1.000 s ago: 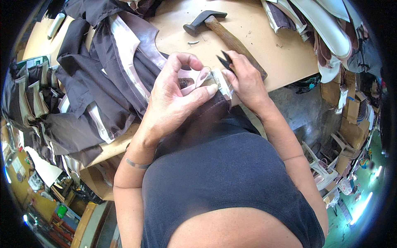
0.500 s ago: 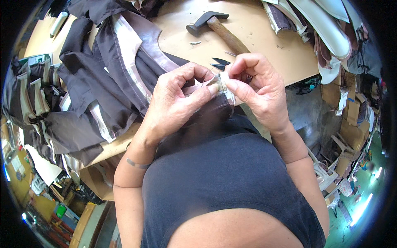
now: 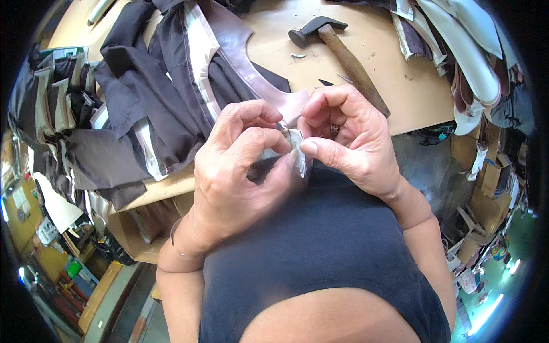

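My left hand (image 3: 234,168) has bent fingers pinching a small pale, folded piece (image 3: 298,153) close to my body. My right hand (image 3: 351,148) is curled, thumb and forefinger at the same piece. A small dark shape shows among its fingers, too hidden to name. Black pointed blades (image 3: 325,83) show just behind that hand, mostly hidden. A glossy pink-grey curved strip (image 3: 243,63) runs over dark fabric pieces (image 3: 131,97) down toward my fingers. A wooden-handled hammer (image 3: 349,63) lies beyond on the worktable (image 3: 403,108).
Stacked fabric pieces (image 3: 40,108) crowd the left side, with an open cardboard box (image 3: 137,240) below the table edge. Pale and brown strips (image 3: 472,57) hang at the back right. Cardboard (image 3: 494,177) and a white plastic chair (image 3: 469,223) stand low on the right.
My right hand has left the black blades and come in to the pale piece. Both hands have moved lower and turned inward, and the view has shifted slightly.
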{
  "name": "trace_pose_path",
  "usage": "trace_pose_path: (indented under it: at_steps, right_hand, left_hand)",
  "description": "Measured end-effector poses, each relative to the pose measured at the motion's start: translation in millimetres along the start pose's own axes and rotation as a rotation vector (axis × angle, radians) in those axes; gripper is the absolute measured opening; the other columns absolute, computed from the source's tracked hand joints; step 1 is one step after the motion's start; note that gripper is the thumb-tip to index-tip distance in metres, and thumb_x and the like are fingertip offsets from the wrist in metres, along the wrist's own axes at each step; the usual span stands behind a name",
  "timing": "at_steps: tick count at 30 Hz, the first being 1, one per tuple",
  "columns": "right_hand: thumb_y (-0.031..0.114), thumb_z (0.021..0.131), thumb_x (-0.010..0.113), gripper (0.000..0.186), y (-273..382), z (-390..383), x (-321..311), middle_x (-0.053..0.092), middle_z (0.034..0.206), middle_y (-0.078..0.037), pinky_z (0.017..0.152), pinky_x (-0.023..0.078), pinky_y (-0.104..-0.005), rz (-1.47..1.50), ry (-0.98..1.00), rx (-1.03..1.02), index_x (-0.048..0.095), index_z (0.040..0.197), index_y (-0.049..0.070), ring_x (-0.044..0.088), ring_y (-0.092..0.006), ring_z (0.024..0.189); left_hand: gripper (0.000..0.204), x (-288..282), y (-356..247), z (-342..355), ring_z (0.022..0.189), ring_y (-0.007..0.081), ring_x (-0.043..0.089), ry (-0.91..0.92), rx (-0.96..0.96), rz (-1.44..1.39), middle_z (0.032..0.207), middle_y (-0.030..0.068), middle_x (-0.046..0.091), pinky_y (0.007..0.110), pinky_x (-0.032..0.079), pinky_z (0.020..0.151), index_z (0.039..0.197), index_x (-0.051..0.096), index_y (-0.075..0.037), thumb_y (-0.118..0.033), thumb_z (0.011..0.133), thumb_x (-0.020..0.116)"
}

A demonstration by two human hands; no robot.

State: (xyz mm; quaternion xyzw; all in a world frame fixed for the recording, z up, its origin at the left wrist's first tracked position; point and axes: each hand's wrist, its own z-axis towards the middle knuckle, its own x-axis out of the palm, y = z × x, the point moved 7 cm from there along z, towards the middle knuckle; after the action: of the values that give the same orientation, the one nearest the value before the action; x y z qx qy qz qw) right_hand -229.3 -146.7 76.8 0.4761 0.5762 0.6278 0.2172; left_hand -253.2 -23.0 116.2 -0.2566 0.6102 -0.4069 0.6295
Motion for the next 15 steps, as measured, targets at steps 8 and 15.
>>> trace_pose_path:
  at_steps: [8, 15]
  right_hand:
    - [-0.002, 0.078, 0.064, 0.038, 4, -2, 11, 0.054, 0.086, -0.004, 0.067, 0.046, -0.0202, -0.317, 0.069, -0.067, 0.044, 0.110, 0.004, 0.054, -0.0074, 0.077]
    - [-0.007, 0.076, 0.061, 0.039, 0, -1, 12, 0.052, 0.087, -0.004, 0.066, 0.046, -0.0205, -0.323, 0.050, -0.170, 0.042, 0.109, 0.004, 0.054, -0.0078, 0.078]
  left_hand:
    - [0.015, -1, 1, -5, 0.082, 0.0214, 0.059, -0.010, -0.014, 0.079, 0.089, 0.0111, 0.060, 0.029, 0.047, 0.074, 0.075, 0.058, -0.001, 0.005, 0.062, 0.063]
    - [0.012, 4, 10, -6, 0.082, 0.0184, 0.059, 0.011, -0.065, 0.003, 0.089, 0.0112, 0.060, 0.027, 0.046, 0.074, 0.076, 0.058, 0.001, 0.004, 0.065, 0.061]
